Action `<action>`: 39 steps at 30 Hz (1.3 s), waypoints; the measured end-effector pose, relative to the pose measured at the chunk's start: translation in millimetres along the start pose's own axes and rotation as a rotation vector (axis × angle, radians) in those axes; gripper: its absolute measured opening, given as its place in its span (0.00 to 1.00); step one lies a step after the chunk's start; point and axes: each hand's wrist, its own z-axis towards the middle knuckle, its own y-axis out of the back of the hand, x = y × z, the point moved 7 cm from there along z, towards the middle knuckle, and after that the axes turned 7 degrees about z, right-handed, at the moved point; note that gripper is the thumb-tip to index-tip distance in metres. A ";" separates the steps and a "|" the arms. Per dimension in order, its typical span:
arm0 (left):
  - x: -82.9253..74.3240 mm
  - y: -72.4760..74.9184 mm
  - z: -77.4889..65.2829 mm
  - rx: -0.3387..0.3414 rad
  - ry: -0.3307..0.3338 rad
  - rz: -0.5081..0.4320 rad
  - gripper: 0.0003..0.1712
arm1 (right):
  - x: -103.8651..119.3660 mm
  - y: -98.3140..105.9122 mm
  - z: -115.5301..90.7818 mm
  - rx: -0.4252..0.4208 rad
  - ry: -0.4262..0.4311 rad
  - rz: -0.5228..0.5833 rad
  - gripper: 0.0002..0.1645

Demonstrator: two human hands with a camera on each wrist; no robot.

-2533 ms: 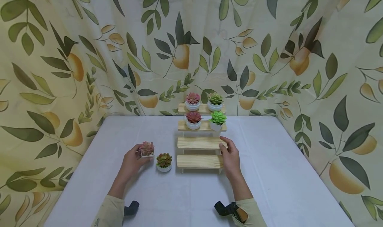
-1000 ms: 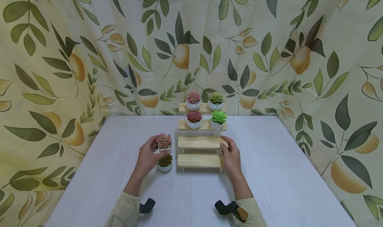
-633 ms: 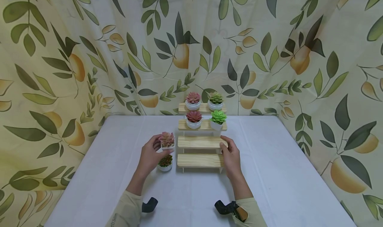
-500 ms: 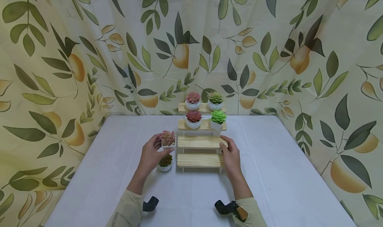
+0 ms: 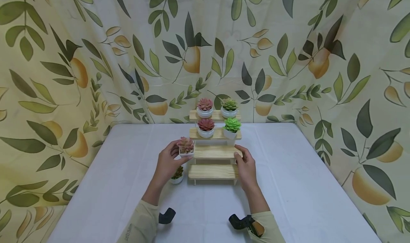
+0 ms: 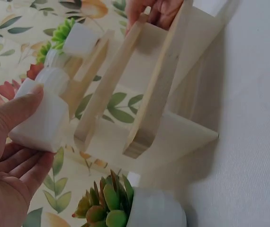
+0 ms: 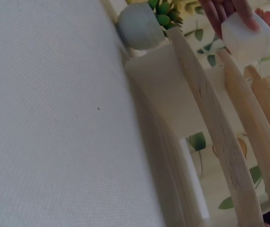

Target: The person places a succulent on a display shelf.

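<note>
My left hand holds a pink succulent in a square white pot, thumb on one side and fingers on the other. The pot is level with the left end of the second-lowest step of a wooden tiered stand; whether they touch I cannot tell. At that step's right end, my right hand grips the stand with thumb and fingers. Just left of the stand, a green-brown succulent in a round white pot rests on the table, partly hidden behind my left hand.
On the top step stand a pink succulent and a green one. The step below bears a dark red succulent and a bright green one. A leaf-patterned curtain hangs behind the white table.
My left hand has carried the pink succulent right and slightly up, from beside the green-brown one to the stand's left end. My right hand has stayed on the stand.
</note>
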 end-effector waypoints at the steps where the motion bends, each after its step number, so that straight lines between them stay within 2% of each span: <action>1: -0.8 -1.6 0.9 -0.001 -0.005 0.006 0.40 | -0.1 0.1 -0.1 -0.002 -0.004 -0.003 0.22; 8: -9.9 -17.8 7.4 0.025 -0.045 0.013 0.40 | 0.1 0.6 1.1 -0.008 -0.002 0.006 0.22; 12: -12.5 -26.6 10.7 0.034 -0.046 0.001 0.40 | -0.8 -0.2 1.6 -0.001 0.005 0.019 0.22; 16: -15.3 -32.2 11.9 0.035 -0.036 -0.015 0.40 | -1.3 -0.5 1.2 0.002 0.005 0.015 0.23; 22: -18.8 -39.3 12.7 0.040 -0.070 -0.045 0.39 | 0.7 -0.6 0.4 -0.006 0.013 0.003 0.22; 29: -20.6 -48.2 12.3 0.071 -0.031 -0.068 0.39 | 0.6 -0.5 0.0 -0.011 0.016 0.017 0.22; 39: -23.4 -53.6 13.4 0.074 -0.017 -0.033 0.38 | 0.7 -0.6 0.0 -0.005 0.021 0.017 0.22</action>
